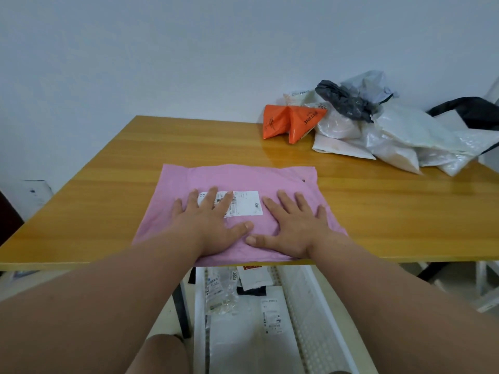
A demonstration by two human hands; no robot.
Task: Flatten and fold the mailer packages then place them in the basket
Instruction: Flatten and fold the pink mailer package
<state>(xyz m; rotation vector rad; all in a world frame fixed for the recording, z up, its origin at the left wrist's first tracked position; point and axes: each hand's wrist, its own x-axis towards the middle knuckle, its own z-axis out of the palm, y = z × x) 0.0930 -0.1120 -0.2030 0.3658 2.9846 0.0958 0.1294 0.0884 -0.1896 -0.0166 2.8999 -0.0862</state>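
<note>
A pink mailer [243, 179] with a white shipping label [247, 203] lies flat on the wooden table [391, 211], its near edge at the table's front rim. My left hand [210, 222] presses on it palm down, fingers spread, partly covering the label. My right hand [294, 228] presses flat beside it on the mailer's right half. The two thumbs nearly meet. Below the table's front edge stands a white basket [305, 300] holding several folded mailers.
A heap of crumpled mailers sits at the table's back right: an orange mailer [291, 122], a dark grey mailer [345, 101] and several white mailers [405, 139]. A black object [469, 109] lies at the far right. A table leg [181, 306] stands left of the basket.
</note>
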